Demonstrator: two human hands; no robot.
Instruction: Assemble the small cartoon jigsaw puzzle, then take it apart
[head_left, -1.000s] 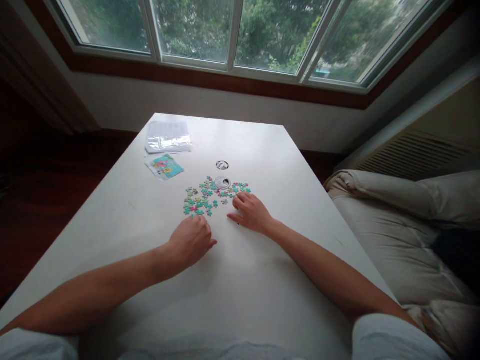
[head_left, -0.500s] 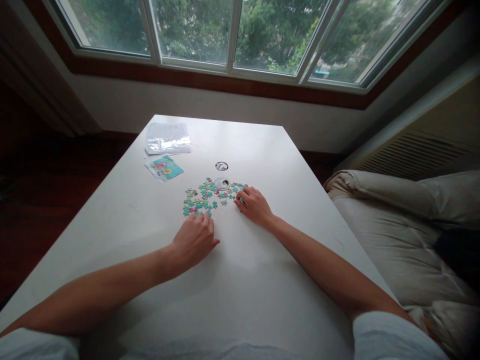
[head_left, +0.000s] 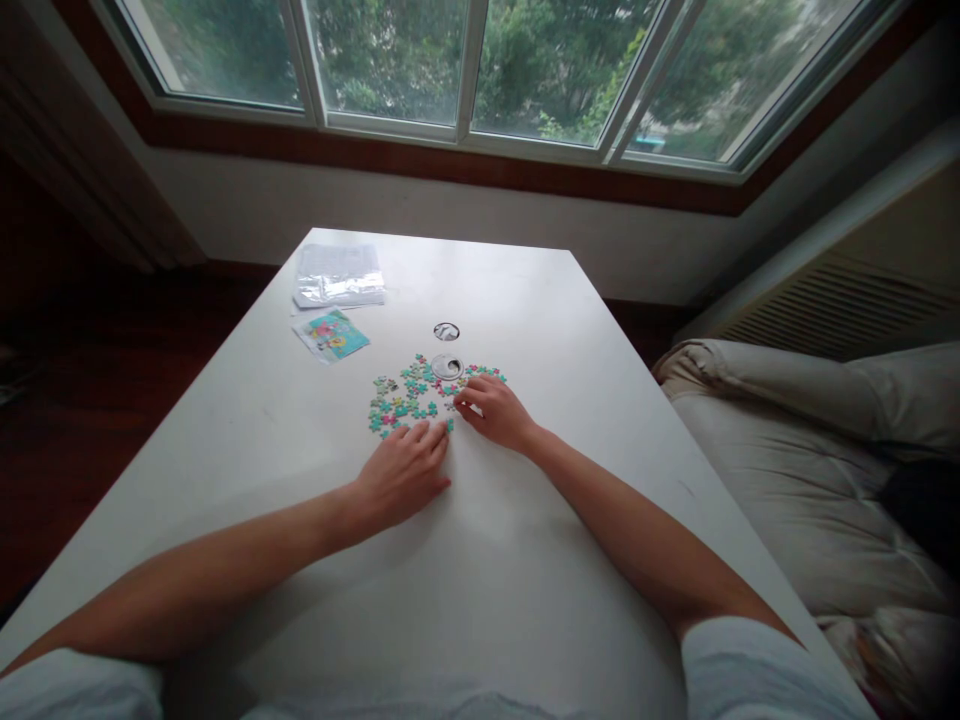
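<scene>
Small jigsaw puzzle pieces (head_left: pixel 403 407), mostly green and teal with some pink and yellow, lie loose on the white table (head_left: pixel 525 560). My left hand (head_left: pixel 405 468) rests palm down at their near edge, fingers stretched out. One green piece (head_left: pixel 449 425) lies at its index fingertip. Among the pieces on the right, my right hand (head_left: pixel 498 411) has its thumb and index finger brought together at a pale puzzle piece (head_left: pixel 450 406). Its other fingers are curled and partly hidden.
Two round items, one silvery (head_left: pixel 447 367) and one dark-rimmed (head_left: pixel 446 331), lie behind the pieces. A colourful picture card (head_left: pixel 333 334) and a clear plastic packet (head_left: pixel 339 275) lie at the far left. A beige padded seat (head_left: pixel 795 480) stands right of the table.
My right hand has moved left to the pale piece. My left hand has shifted slightly right, and a green piece now shows by its index fingertip.
</scene>
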